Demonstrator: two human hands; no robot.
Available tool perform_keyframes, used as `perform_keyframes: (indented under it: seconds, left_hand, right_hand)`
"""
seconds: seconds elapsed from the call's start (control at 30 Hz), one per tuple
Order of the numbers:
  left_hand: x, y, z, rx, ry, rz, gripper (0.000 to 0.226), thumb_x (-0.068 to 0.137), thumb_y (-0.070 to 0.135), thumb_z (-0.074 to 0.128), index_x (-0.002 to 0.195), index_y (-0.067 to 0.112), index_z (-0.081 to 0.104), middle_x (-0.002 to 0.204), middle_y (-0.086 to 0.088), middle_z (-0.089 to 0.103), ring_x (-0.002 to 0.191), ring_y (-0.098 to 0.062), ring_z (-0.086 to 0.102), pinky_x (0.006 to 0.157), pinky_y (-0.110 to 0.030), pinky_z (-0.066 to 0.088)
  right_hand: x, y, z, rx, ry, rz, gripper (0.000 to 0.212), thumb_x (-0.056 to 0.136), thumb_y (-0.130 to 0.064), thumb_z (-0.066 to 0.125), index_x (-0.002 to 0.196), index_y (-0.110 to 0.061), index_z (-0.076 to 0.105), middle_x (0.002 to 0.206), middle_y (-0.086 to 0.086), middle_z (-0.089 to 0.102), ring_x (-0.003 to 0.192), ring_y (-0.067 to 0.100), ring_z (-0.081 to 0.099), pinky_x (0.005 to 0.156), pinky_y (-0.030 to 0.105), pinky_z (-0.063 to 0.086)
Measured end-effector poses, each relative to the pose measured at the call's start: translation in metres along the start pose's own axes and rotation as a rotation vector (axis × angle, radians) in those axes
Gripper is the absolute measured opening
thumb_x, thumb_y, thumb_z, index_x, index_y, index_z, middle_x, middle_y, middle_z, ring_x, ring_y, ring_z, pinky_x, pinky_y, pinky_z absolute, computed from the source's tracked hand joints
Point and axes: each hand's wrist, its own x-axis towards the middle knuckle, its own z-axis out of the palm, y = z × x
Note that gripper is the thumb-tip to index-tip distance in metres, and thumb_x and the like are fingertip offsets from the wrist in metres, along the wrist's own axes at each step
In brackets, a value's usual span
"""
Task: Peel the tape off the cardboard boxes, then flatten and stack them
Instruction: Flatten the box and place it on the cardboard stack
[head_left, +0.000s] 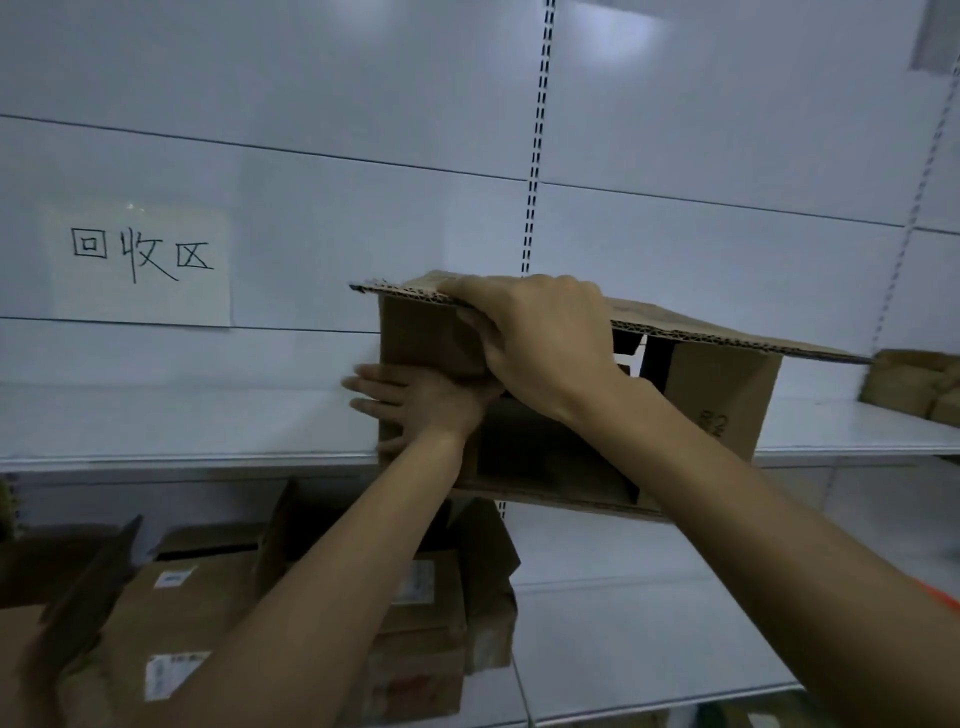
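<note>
1. White panel wall (311, 104), shelf (156, 426) running L-R across it.
2. Cardboard box (722, 395) on its side at shelf front edge, mouth toward person, long axis along shelf.
3. Right hand (540, 332) grasps top flap near box's left corner, fingers curled over the edge.
4. Left hand (415, 402) just below, fingers straight, pressing left wall. Prob. collapse push goes rightward along long axis.

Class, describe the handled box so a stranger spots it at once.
Find the white shelf under the handwritten sign. The box is there, right of the sign. Unlike the labelled boxes below, left hand and right hand touch it.
</note>
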Motion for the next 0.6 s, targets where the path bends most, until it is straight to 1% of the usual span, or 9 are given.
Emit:
perform_keyframes:
  seconds: [0.07,0.1,0.13,0.2,0.3,0.37,0.43,0.5,0.6]
  left_hand:
    - [0.001,-0.002,0.002,-0.030,0.197,0.058,0.121,0.076,0.045,0.069,0.145,0.000,-0.020,0.155,-0.015,-0.022,0.145,-0.031,-0.014,0.111,-0.061,0.004]
    - [0.004,-0.006,0.001,-0.009,0.254,0.097,0.125,0.073,0.047,0.072,0.145,0.001,-0.020,0.156,-0.014,-0.021,0.145,-0.031,-0.012,0.110,-0.065,0.007]
    - [0.007,-0.012,-0.001,0.041,0.266,0.151,0.131,0.069,0.051,0.075,0.145,0.002,-0.021,0.156,-0.013,-0.020,0.145,-0.031,-0.011,0.109,-0.067,0.009]
    - [0.011,-0.023,-0.008,0.139,0.219,0.294,0.136,0.065,0.053,0.078,0.146,0.003,-0.019,0.157,-0.012,-0.016,0.145,-0.032,-0.007,0.108,-0.067,0.010]
    - [0.006,-0.019,-0.020,0.196,0.201,0.475,0.129,0.064,0.047,0.077,0.149,0.009,-0.012,0.158,-0.009,-0.001,0.144,-0.032,0.005,0.110,-0.064,0.009]
    - [-0.002,-0.003,-0.028,0.207,0.196,0.560,0.123,0.065,0.047,0.076,0.150,0.015,-0.007,0.157,-0.006,0.006,0.143,-0.032,0.011,0.112,-0.062,0.011]
    - [-0.009,0.013,-0.036,0.198,0.135,0.662,0.116,0.067,0.048,0.074,0.150,0.020,-0.003,0.156,-0.004,0.012,0.141,-0.031,0.017,0.111,-0.062,0.018]
    - [-0.015,0.026,-0.044,0.198,0.089,0.762,0.113,0.064,0.053,0.066,0.150,0.021,0.002,0.154,-0.004,0.017,0.138,-0.031,0.023,0.109,-0.061,0.024]
    - [-0.021,0.031,-0.050,0.242,0.078,0.863,0.110,0.060,0.055,0.056,0.150,0.020,0.004,0.153,-0.006,0.019,0.138,-0.029,0.024,0.110,-0.059,0.024]
  right_hand:
    - [0.009,-0.010,-0.002,-0.059,0.025,-0.020,0.025,0.074,-0.014,0.070,0.096,-0.026,0.073,0.070,-0.005,0.070,0.054,0.028,0.063,0.049,0.023,0.025]
    - [0.013,-0.010,-0.006,-0.068,0.039,-0.032,0.024,0.075,-0.013,0.069,0.096,-0.024,0.072,0.071,-0.004,0.070,0.055,0.029,0.063,0.049,0.024,0.026]
    - [0.015,-0.008,-0.010,-0.068,0.053,-0.043,0.022,0.077,-0.013,0.068,0.097,-0.023,0.071,0.073,-0.004,0.071,0.057,0.030,0.063,0.049,0.025,0.027]
    - [0.018,0.003,-0.020,-0.045,0.085,-0.038,0.021,0.082,-0.016,0.063,0.101,-0.022,0.070,0.076,-0.002,0.072,0.061,0.031,0.064,0.049,0.027,0.031]
    - [0.017,0.020,-0.038,0.012,0.177,-0.027,0.023,0.082,-0.018,0.061,0.102,-0.020,0.071,0.075,0.000,0.072,0.063,0.033,0.065,0.051,0.031,0.045]
    - [0.018,0.034,-0.048,0.037,0.220,0.000,0.023,0.084,-0.020,0.060,0.105,-0.020,0.070,0.077,0.002,0.072,0.066,0.034,0.066,0.055,0.038,0.051]
    - [0.019,0.051,-0.057,0.045,0.272,0.031,0.024,0.086,-0.021,0.059,0.108,-0.019,0.070,0.080,0.003,0.073,0.067,0.032,0.067,0.058,0.041,0.053]
    - [0.017,0.067,-0.064,0.051,0.311,0.048,0.025,0.088,-0.022,0.059,0.111,-0.017,0.070,0.083,0.001,0.074,0.068,0.029,0.067,0.060,0.041,0.053]
    - [0.007,0.088,-0.070,0.068,0.355,0.046,0.024,0.090,-0.021,0.059,0.110,-0.015,0.070,0.084,0.000,0.073,0.066,0.023,0.066,0.058,0.038,0.051]
